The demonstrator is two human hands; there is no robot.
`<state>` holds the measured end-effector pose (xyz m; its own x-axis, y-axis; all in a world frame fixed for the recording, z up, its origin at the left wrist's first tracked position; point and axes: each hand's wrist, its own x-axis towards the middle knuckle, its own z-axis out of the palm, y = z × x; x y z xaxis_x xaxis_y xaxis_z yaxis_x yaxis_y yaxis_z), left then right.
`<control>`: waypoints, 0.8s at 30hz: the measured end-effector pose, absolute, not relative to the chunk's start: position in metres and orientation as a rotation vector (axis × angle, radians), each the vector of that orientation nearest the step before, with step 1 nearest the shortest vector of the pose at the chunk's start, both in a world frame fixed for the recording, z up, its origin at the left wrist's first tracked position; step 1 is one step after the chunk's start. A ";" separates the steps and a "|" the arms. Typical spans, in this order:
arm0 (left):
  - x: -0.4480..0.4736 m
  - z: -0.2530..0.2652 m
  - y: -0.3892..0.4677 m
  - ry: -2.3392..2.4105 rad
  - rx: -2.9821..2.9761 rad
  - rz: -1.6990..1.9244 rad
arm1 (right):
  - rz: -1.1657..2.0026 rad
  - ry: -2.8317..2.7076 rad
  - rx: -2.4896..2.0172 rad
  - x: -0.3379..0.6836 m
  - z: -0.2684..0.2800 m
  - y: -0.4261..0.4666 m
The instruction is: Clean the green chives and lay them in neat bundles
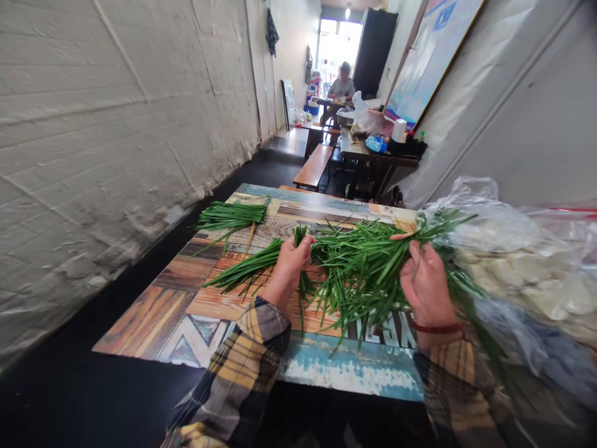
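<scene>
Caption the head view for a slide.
Left hand gripping a small green bunch, right hand holding loose green stalks over a patterned table.

Large letter N (198, 339) on tabletop (149, 314)

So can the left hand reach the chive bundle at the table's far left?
Probably yes: nothing tall stands between the left hand and the far chive bundle, though that hand holds a chive bunch.
</scene>
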<state>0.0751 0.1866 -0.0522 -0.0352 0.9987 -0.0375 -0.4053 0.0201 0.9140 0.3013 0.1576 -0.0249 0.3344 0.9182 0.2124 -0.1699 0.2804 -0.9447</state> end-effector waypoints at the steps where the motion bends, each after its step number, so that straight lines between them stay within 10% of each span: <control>1: 0.075 -0.052 0.187 0.934 0.848 1.392 | 0.935 -0.916 -0.967 0.299 -0.018 0.159; 12: 0.072 -0.053 0.185 0.979 0.808 1.424 | 1.266 -0.899 -1.026 0.296 -0.044 0.178; 24: 0.073 -0.052 0.184 0.958 0.821 1.414 | 0.930 -1.034 -1.327 0.355 -0.070 0.166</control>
<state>0.0730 0.1844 -0.0521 -0.0709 0.9961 -0.0530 -0.4182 0.0186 0.9082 0.3554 0.1662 -0.0703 0.2962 0.9535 0.0561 0.0446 0.0449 -0.9980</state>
